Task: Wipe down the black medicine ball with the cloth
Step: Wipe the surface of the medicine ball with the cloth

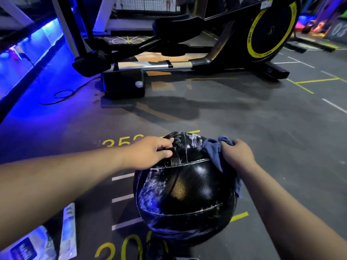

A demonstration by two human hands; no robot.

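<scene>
A large black medicine ball point(185, 192) with white stitched seams and scuffed white marks rests on the grey gym floor in front of me. My left hand point(150, 153) lies on its upper left, fingers curled against the top panel, steadying it. My right hand point(237, 154) is closed on a bunched blue cloth point(214, 152) and presses it against the ball's upper right side. Part of the cloth hangs down the ball's right flank below my wrist.
A black elliptical trainer point(169, 59) with a yellow-ringed flywheel point(272, 29) stands beyond the ball. A black cable point(62, 94) coils on the floor at the left. A plastic packet point(37, 243) lies at bottom left. Yellow numbers and white lines mark the floor.
</scene>
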